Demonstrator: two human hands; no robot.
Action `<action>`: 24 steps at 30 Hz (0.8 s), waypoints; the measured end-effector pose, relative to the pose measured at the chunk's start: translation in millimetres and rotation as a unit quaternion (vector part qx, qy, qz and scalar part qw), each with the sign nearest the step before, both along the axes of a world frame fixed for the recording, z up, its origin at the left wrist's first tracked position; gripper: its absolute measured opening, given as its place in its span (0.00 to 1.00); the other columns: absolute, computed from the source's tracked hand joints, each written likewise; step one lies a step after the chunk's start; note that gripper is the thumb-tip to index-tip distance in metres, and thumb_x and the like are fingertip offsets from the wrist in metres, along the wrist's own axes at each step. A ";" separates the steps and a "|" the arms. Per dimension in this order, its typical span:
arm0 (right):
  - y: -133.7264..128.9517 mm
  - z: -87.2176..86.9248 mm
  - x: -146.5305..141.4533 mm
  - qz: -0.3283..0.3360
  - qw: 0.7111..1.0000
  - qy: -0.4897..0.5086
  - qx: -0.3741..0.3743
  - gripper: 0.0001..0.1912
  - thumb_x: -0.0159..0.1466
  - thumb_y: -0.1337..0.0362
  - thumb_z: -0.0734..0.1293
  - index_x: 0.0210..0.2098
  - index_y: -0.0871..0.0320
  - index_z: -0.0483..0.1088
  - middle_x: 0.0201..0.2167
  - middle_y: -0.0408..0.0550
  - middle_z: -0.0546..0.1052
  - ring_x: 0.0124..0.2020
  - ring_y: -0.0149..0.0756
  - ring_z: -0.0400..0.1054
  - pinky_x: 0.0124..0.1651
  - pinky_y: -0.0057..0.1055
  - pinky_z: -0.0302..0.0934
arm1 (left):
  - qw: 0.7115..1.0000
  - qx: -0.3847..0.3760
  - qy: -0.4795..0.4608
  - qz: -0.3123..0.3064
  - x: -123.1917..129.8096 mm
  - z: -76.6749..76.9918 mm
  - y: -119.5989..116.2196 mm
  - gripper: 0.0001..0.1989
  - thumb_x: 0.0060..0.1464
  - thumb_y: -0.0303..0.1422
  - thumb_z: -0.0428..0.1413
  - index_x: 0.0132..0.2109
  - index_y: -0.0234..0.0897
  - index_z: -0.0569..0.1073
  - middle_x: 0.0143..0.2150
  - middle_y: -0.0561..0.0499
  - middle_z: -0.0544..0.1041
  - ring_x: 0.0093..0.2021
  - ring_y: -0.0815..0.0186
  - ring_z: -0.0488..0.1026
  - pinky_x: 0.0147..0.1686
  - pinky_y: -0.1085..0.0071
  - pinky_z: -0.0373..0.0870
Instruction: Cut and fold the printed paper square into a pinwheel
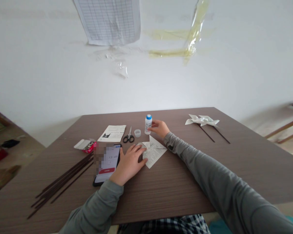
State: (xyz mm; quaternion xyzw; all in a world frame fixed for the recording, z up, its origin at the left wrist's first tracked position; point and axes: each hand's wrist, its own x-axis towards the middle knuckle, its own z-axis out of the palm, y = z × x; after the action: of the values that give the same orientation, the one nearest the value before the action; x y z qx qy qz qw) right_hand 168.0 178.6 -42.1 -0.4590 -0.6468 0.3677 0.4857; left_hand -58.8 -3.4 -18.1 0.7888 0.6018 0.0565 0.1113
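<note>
My right hand (160,128) grasps the blue-topped bottle (148,126); my left hand (130,163) spreads over the folded paper (154,156) nearer me on the table (166,195). Two pinwheels (208,121) at right look finished, this one seems only partly formed, and the sticks (68,177) at left appear unused.

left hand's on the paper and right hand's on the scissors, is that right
Not quite: the head view shows the right hand on the blue-capped bottle, not the scissors. The left hand is on the paper, as you said.
</note>
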 end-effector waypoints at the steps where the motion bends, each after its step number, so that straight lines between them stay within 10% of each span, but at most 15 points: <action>1: 1.1 -0.2 -5.3 0.001 1.000 -0.001 -0.003 0.17 0.59 0.71 0.90 0.45 0.52 0.91 0.47 0.50 0.97 0.54 0.58 0.96 0.67 0.57 0.90 | 1.000 -0.001 0.002 0.001 -0.2 0.4 0.0 0.29 0.82 0.36 0.64 0.83 0.54 0.86 0.92 0.40 0.78 0.95 0.32 0.68 0.93 0.13 0.55; 24: -2.8 -8.4 -20.2 0.008 1.000 -0.014 -0.006 0.29 0.61 0.71 0.91 0.60 0.50 0.91 0.54 0.51 0.97 0.52 0.50 0.95 0.64 0.51 0.91 | 0.999 0.030 -0.020 -0.007 -3.5 -6.9 2.2 0.27 0.80 0.37 0.67 0.80 0.53 0.88 0.88 0.38 0.82 0.93 0.30 0.71 0.91 0.14 0.60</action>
State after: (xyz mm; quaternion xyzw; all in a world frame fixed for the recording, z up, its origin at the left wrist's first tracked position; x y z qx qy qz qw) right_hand 147.8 175.8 -50.5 -0.4619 -0.6547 0.3692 0.4708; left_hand -62.2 -1.2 -25.1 0.7950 0.5917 0.0892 0.1000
